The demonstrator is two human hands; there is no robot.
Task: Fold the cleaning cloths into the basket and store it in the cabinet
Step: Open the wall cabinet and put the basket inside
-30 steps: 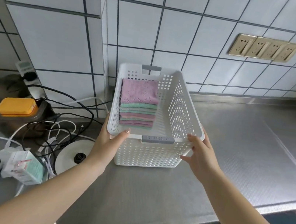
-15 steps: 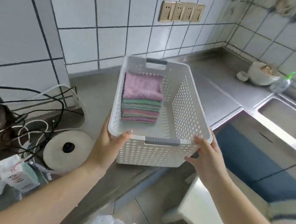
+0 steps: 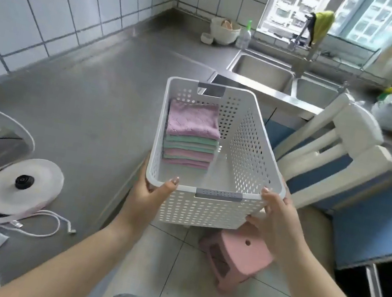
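My left thumb [image 3: 171, 183] hooks over the near rim of the white perforated plastic basket [image 3: 248, 154] at its left corner, and the rest of my left hand [image 3: 149, 192] wraps the outside of that corner, so this hand grips the basket. My right hand [image 3: 278, 220] grips the opposite near corner: its fingertips [image 3: 265, 191] curl over the rim while the palm presses the outer wall. Between the two hands sits the basket's grey near handle strip [image 3: 219, 194]; a matching grey handle [image 3: 211, 89] marks the far end.

I hold the basket lifted in the air, level, out past the edge of the grey stainless steel counter [image 3: 82, 94], above the pale tiled floor [image 3: 166, 267]. Inside it, against the far-left corner, lies a neat stack of folded pink and green cleaning cloths [image 3: 190, 134], a pink one on top. The right half of the basket floor is bare.

Below the basket a small pink plastic stool [image 3: 236, 260] stands on the floor. To the right is a white wooden chair back [image 3: 329, 143], and behind it blue cabinet fronts [image 3: 365, 208]. A double steel sink [image 3: 263, 71] with a faucet [image 3: 305, 50] lies beyond the basket under the window. On the counter to my left rest a round white lid with a black knob [image 3: 23, 185] and a loose white cable [image 3: 49, 227].
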